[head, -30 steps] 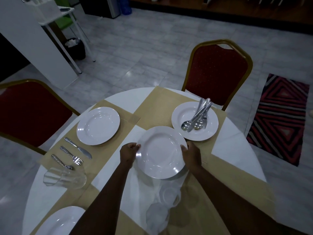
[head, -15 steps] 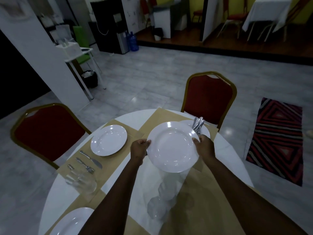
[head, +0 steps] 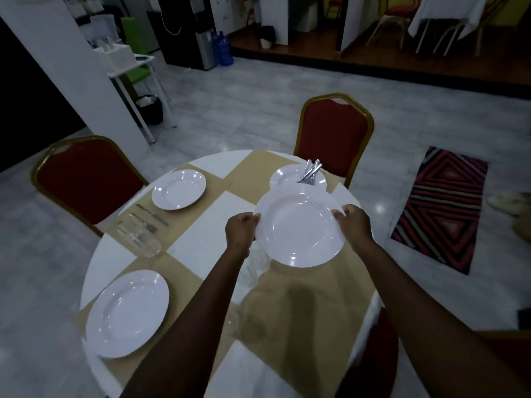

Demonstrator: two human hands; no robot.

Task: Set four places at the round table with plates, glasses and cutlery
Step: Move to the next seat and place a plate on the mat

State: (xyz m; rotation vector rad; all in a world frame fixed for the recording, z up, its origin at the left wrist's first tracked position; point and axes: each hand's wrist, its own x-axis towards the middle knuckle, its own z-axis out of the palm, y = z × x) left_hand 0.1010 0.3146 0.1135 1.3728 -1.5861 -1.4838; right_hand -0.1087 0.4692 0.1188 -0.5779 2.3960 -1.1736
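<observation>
A person stands at the round table (head: 201, 242) and holds a white plate (head: 298, 229) in the air above its right half, tilted slightly toward the viewer. The left hand (head: 240, 231) grasps the plate's left rim with curled fingers; the right hand (head: 354, 222) grasps the right rim in the same way, thumb on top. The held plate partly covers a second plate (head: 287, 176) lying at the far place, on which a bundle of cutlery (head: 310, 172) rests with the handles pointing toward the far red chair (head: 334, 136).

At the left place a third plate (head: 178, 190) lies on a tan placemat (head: 184, 222), in front of the left red chair (head: 86, 179). Just beside it, nearer the viewer, a knife (head: 152, 215) and further pieces of cutlery lie side by side, and a clear glass (head: 139, 239) lies near them. A fourth plate (head: 128, 313) sits at the near-left place on its own placemat. Clear glasses (head: 254, 268) show on the table beneath the forearms; how many cannot be told. A striped rug (head: 442, 208) lies on the grey floor to the right.
</observation>
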